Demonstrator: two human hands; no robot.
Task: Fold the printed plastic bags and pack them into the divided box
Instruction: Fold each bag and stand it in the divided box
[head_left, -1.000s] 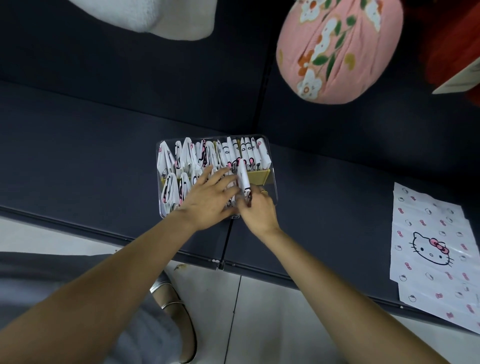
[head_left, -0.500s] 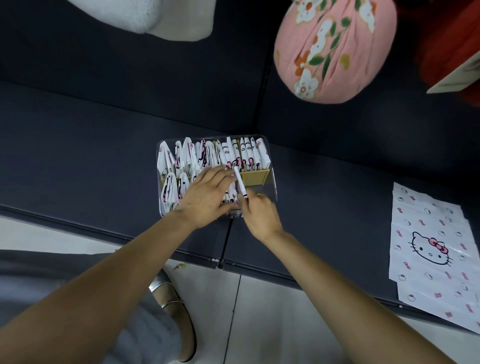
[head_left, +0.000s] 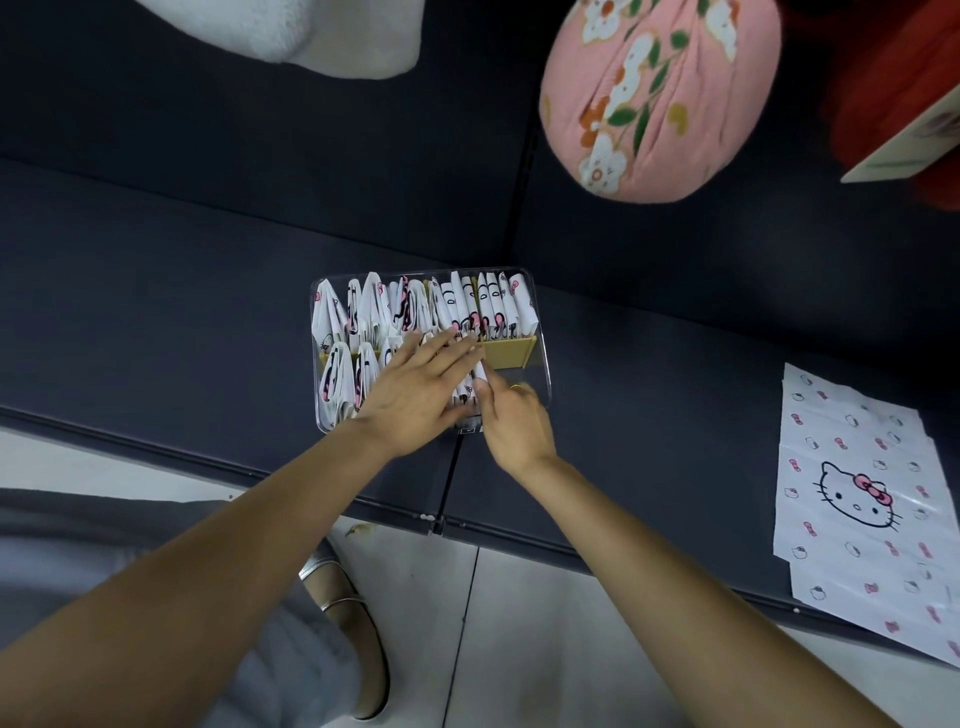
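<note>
left hand (head_left: 415, 395) flat, fingers straight, pressing folded bags (head_left: 343, 384) in the box (head_left: 540, 364); right hand (head_left: 511, 421) pinching one bag (head_left: 479, 373) (front row), flat bags (head_left: 857, 499) off right

A clear divided box (head_left: 540, 332) with rounded corners sits on a dark padded surface. A tan divider (head_left: 511, 351) splits it into a far row and a near row. Folded bags (head_left: 467, 306), white with pink and black print, stand on edge side by side, filling the far row and the left part of the near row. Well to the right, a stack of flat unfolded bags (head_left: 857, 499) lies at the near edge, showing a cat face with a pink bow.
</note>
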